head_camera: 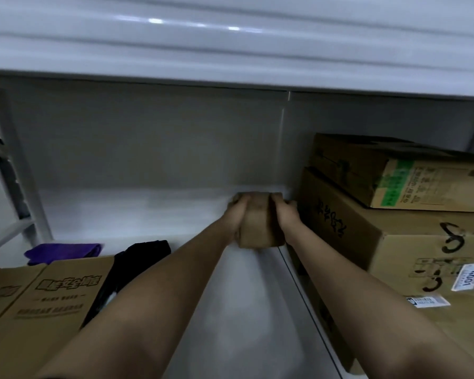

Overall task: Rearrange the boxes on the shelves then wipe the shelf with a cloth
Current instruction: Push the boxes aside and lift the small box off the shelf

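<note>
White shelf point(137, 214) boards ran back to a grey wall, with stacked cartons point(394, 214) just right of the grips. To place it well, the small box point(260, 222) probably wanted sliding squarely back beside that stack, kept level. Both grips were clamped on it: the left hand point(237, 214) curled round its left side, the right hand point(285, 217) round its right. A purple cloth point(63, 253) lay well to their left.
</note>
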Available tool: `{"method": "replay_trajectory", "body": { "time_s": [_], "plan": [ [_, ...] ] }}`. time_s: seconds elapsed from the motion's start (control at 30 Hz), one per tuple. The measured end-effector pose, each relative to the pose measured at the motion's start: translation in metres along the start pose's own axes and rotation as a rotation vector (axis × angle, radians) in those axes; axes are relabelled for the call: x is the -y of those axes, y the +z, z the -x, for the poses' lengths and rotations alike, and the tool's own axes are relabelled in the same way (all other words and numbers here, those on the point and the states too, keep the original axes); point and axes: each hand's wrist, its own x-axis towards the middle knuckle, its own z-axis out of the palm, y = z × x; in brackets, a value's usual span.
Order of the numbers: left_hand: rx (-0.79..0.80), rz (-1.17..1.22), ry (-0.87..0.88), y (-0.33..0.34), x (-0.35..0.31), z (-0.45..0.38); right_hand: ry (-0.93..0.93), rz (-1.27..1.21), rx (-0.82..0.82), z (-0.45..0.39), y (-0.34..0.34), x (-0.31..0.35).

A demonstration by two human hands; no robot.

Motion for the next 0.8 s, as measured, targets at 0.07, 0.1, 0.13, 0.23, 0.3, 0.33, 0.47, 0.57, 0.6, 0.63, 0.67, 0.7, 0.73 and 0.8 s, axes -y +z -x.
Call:
{"method": "replay_trajectory", "body": {
  "time_s": [0.07, 0.1, 0.13, 0.23, 0.3, 0.33, 0.47, 0.57, 0.6, 0.63, 0.67, 0.7, 0.73, 0.8],
  "plan": [
    [-0.016, 0.005, 0.033, -0.008, -0.006, 0.008, -0.032, -0.026, 0.013, -0.002, 0.004, 0.008],
    [-0.017, 0.006, 0.048, -0.011, -0.008, 0.008, -0.035, -0.026, 0.023, -0.013, 0.005, 0.007],
    [-0.015, 0.004, 0.064, -0.015, -0.009, 0.010, -0.038, -0.023, 0.044, -0.033, 0.006, 0.000],
    [0.014, -0.010, 0.141, -0.025, -0.012, 0.017, -0.040, 0.011, 0.090, -0.040, 0.008, 0.001],
    [0.036, 0.015, 0.143, -0.033, -0.014, 0.021, -0.048, 0.024, 0.138, 0.000, 0.007, 0.020],
    [0.044, 0.023, 0.146, -0.036, -0.014, 0.021, -0.055, 0.031, 0.166, 0.032, 0.007, 0.034],
    [0.035, 0.035, 0.145, -0.052, -0.017, 0.030, -0.083, 0.074, 0.235, 0.064, 0.007, 0.046],
    [0.026, 0.067, 0.051, -0.069, -0.019, 0.037, -0.110, 0.129, 0.255, 0.083, 0.011, 0.052],
    [0.013, 0.076, 0.013, -0.076, -0.018, 0.038, -0.109, 0.150, 0.259, 0.089, 0.012, 0.054],
    [0.004, 0.086, -0.020, -0.081, -0.018, 0.037, -0.109, 0.173, 0.261, 0.092, 0.013, 0.055],
    [0.008, 0.099, -0.057, -0.087, -0.018, 0.039, -0.108, 0.198, 0.265, 0.096, 0.014, 0.056],
    [0.015, 0.113, -0.089, -0.093, -0.018, 0.042, -0.111, 0.223, 0.272, 0.100, 0.015, 0.057],
    [0.027, 0.122, -0.111, -0.098, -0.017, 0.045, -0.123, 0.243, 0.280, 0.104, 0.016, 0.057],
    [0.053, 0.125, -0.124, -0.104, -0.015, 0.049, -0.153, 0.268, 0.301, 0.110, 0.018, 0.056]
  ]
}}
